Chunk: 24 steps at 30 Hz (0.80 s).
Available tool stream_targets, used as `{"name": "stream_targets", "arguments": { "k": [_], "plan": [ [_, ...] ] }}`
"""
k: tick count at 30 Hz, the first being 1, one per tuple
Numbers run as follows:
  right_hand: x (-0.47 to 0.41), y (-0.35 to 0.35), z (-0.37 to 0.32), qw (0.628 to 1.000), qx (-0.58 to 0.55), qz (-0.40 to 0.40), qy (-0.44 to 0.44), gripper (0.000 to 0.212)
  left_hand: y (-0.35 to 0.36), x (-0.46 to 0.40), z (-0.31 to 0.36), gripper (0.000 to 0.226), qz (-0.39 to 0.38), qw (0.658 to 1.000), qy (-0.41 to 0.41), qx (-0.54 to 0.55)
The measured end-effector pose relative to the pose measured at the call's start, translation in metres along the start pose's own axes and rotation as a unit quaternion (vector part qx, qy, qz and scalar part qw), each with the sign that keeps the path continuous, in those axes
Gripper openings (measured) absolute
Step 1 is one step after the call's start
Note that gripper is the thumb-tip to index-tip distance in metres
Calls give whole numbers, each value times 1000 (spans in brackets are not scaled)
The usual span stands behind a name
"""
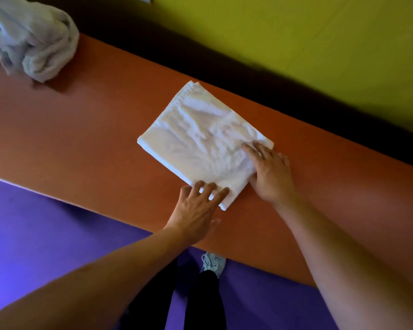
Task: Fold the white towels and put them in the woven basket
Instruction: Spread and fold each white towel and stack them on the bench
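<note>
Both hands, left hand [196, 206] and right hand [270, 175], flat and open-fingered, pressing folded white towel [200, 139] mid-worktop [81, 139]; probably next: lifting toward unseen basket.

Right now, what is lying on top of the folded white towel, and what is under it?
Both hands rest on the folded white towel: left hand at its near corner, right hand at its right edge, fingers flat. Under it, the orange table; anything beneath the cloth is hidden.
</note>
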State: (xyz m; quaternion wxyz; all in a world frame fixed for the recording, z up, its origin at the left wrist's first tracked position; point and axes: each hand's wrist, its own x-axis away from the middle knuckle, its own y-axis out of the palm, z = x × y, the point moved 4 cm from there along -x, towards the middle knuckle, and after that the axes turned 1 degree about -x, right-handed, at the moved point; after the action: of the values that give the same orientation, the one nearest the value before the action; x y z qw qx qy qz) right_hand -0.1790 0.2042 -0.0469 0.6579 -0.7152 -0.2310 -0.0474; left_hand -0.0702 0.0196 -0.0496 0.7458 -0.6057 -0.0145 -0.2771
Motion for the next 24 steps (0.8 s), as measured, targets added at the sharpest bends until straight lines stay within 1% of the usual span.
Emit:
{"name": "stream_targets", "arguments": {
  "k": [2,5,7,10,13,17,19,22,24],
  "plan": [
    [24,7,2,1000,4,16,20,79,1,5,3,84,-7,1000,-25,2],
    [65,24,1,999,2,12,45,79,5,14,3,79,-5,998,-54,6],
    [90,35,-4,999,19,20,27,76,9,18,0,71,4,998,-61,-19],
    [121,50,-10,998,47,39,-25,74,17,26,-6,61,33,996,-71,-34],
    [139,60,-10,997,39,57,-28,74,22,34,-9,58,56,996,-60,-28],
    [149,65,-12,998,5,58,18,71,16,42,-14,38,67,996,-42,44],
    [151,65,-13,996,-28,73,31,67,9,43,-18,39,59,992,-46,97],
    [154,63,-9,991,-58,107,47,54,-3,45,-20,38,69,984,-44,157],
    [155,58,-7,985,-102,119,70,41,-13,48,-21,32,90,976,-52,192]
  ]
}}
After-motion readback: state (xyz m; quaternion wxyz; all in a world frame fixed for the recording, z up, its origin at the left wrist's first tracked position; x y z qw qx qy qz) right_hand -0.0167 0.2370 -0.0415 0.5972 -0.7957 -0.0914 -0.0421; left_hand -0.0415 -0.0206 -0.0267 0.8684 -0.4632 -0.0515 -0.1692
